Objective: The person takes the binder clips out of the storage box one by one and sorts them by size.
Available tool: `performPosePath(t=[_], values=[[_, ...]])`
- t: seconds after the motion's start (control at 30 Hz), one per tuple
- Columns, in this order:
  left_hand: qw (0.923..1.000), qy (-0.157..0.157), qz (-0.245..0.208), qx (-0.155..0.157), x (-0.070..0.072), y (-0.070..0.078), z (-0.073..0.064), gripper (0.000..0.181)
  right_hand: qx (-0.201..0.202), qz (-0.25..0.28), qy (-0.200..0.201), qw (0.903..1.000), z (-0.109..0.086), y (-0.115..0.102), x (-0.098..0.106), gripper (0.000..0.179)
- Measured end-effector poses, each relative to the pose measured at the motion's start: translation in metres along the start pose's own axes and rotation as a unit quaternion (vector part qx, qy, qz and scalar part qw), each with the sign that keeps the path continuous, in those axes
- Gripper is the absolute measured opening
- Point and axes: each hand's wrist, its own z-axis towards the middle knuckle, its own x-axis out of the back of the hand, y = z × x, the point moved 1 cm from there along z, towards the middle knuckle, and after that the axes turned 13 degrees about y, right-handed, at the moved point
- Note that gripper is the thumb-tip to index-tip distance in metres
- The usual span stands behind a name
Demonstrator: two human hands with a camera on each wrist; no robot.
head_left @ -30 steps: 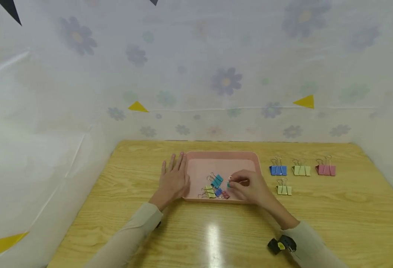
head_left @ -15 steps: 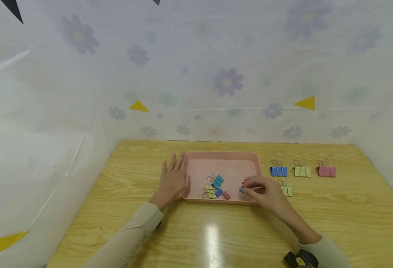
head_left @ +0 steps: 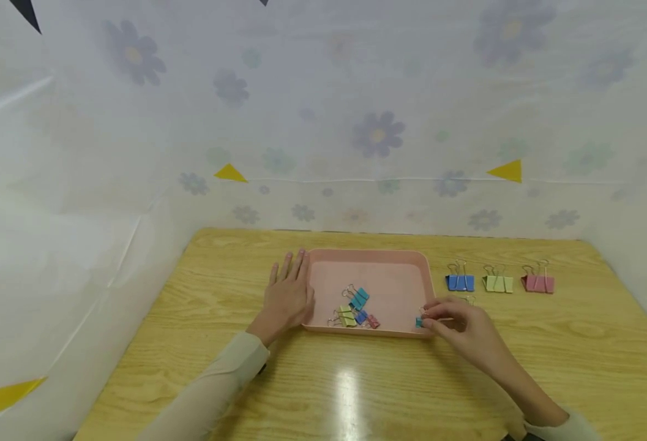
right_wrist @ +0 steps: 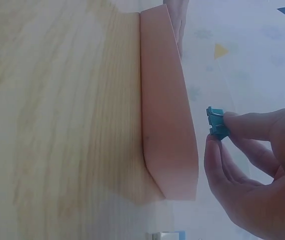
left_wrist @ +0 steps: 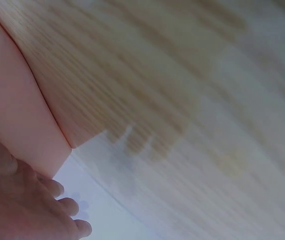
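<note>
Between thumb and fingers my right hand [head_left: 472,331] pinches a small teal binder clip [right_wrist: 217,123], held above the tray's near right corner. The pink tray [head_left: 370,256] lies on the table; in the right wrist view the clip is raised above its wall. My left hand [head_left: 286,299] rests with straight fingers along the tray's left side. Inside the tray lie a larger teal binder clip [head_left: 359,298], a yellow one [head_left: 347,316], a small blue one [head_left: 361,316] and a small red one [head_left: 374,321].
Right of the tray, a blue binder clip [head_left: 460,283], a yellow-green one [head_left: 499,283] and a red one [head_left: 539,283] stand in a row on the wooden table [head_left: 235,392]. My right hand mostly covers another clip in front of them.
My right hand has carried the small teal clip rightward and nearer, from mid-tray to its right corner, now covering most of the front yellow-green clip. The left hand stays put.
</note>
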Motion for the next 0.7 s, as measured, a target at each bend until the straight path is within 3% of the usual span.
performPosePath(t=[0.23,0.53,0.7], values=[[1.0,0.003,-0.006,0.002,0.001,0.0,0.0,0.064,-0.002,0.008,0.003,1.0,-0.01,0.003,0.015,0.011],[0.9999,0.005,-0.013,0.004,0.0,-0.001,0.002,0.064,-0.044,-0.03,0.012,0.9985,-0.026,0.015,0.034,0.007],[0.9999,0.002,-0.01,0.003,0.0,0.0,0.001,0.064,-0.027,-0.051,0.018,0.9982,-0.032,0.025,0.044,0.011]])
